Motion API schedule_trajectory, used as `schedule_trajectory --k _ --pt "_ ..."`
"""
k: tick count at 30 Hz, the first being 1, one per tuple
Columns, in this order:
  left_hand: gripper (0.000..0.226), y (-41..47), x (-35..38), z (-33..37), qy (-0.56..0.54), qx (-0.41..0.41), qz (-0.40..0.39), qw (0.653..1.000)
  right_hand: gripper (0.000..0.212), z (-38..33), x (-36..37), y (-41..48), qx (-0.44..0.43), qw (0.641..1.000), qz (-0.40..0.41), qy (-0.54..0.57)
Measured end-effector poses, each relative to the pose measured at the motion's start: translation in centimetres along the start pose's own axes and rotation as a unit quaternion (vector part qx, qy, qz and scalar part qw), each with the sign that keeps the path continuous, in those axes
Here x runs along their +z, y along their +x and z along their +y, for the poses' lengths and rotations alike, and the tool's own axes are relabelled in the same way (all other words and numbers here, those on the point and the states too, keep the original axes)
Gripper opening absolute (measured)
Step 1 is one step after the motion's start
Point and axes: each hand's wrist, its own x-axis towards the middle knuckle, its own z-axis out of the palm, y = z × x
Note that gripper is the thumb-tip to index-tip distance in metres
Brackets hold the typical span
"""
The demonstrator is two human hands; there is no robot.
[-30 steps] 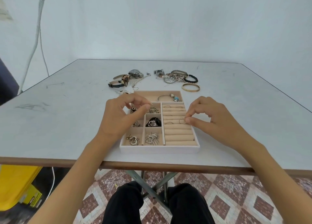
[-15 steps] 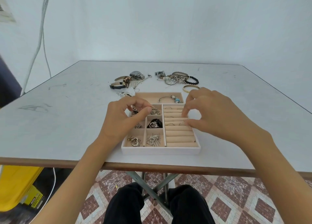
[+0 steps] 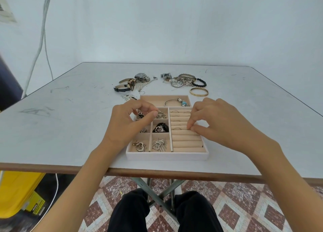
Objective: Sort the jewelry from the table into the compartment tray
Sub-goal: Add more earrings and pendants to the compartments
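The beige compartment tray [image 3: 167,156] sits near the table's front edge. Its small left cells hold earrings and pendants, and a silver bracelet with blue charms [image 3: 176,102] lies in the long back cell. Thin rings sit in the upper ring rolls [image 3: 185,142] on the right. My left hand [image 3: 125,125] hovers over the left cells with thumb and forefinger pinched; what they pinch is too small to see. My right hand [image 3: 222,125] pinches down on the middle of the ring rolls, apparently on a thin ring. Beyond the tray lie watches [image 3: 132,83], tangled chains [image 3: 181,81] and a gold bangle [image 3: 199,92].
A black bead bracelet [image 3: 201,82] lies by the chains. Small loose pieces [image 3: 128,97] rest at the tray's back left corner. The table's brown front edge [image 3: 157,172] is close to the tray. A yellow box [image 3: 17,193] stands on the floor at the left.
My right hand lifted inward over the ring rolls, then came down with thumb and forefinger pinched on a middle roll. My left hand stayed pinched over the left cells.
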Motion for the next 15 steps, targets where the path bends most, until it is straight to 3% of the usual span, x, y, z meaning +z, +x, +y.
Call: schedule_trajectory --k 4,8,11,15 --pt "0.005 0.0 0.0 -0.1 -0.006 0.001 -0.004 1.0 0.017 0.7 0.4 -0.5 0.022 0.995 0.022 0.1" --pt "0.005 0.1 0.0 -0.2 -0.006 0.004 -0.009 1.0 0.03 1.9 1.8 -2.0 0.12 0.977 0.093 0.148" --pt "0.007 0.2 0.1 -0.3 -0.009 -0.005 -0.021 1.0 0.041 2.1 2.8 -3.2 0.2 0.968 0.026 0.147" --pt "0.009 0.2 0.1 -0.1 -0.019 -0.014 -0.028 0.999 0.052 2.0 4.1 -4.0 0.216 0.969 -0.081 0.087"
